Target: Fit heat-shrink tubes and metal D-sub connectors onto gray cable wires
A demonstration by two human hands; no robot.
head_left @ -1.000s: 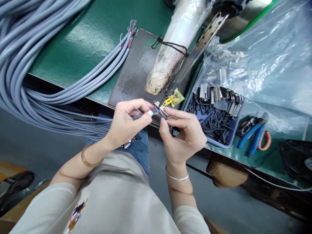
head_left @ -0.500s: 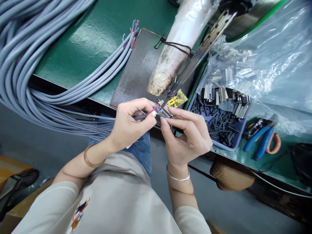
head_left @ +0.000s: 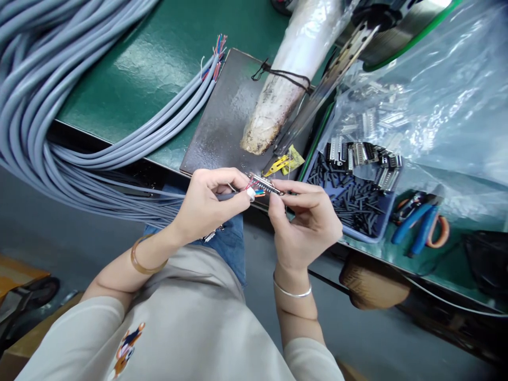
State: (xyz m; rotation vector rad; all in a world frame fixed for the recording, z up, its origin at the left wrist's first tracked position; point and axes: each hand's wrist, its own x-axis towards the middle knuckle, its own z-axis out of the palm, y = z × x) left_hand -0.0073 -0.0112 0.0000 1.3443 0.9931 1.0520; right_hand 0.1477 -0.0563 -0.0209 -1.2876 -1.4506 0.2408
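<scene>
Bench-edge: connector [head_left: 266, 185] between both hands

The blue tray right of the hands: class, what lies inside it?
The blue tray holds short black tube pieces and metal connectors. A clear plastic bag covers its far end, hiding what lies beneath.

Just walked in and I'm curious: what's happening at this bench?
A person's left hand pinches a grey cable end with coloured wires, while the right hand holds a small metal connector against those wires. A blue tray of black tubing pieces and blue pliers lie to the right.
</scene>
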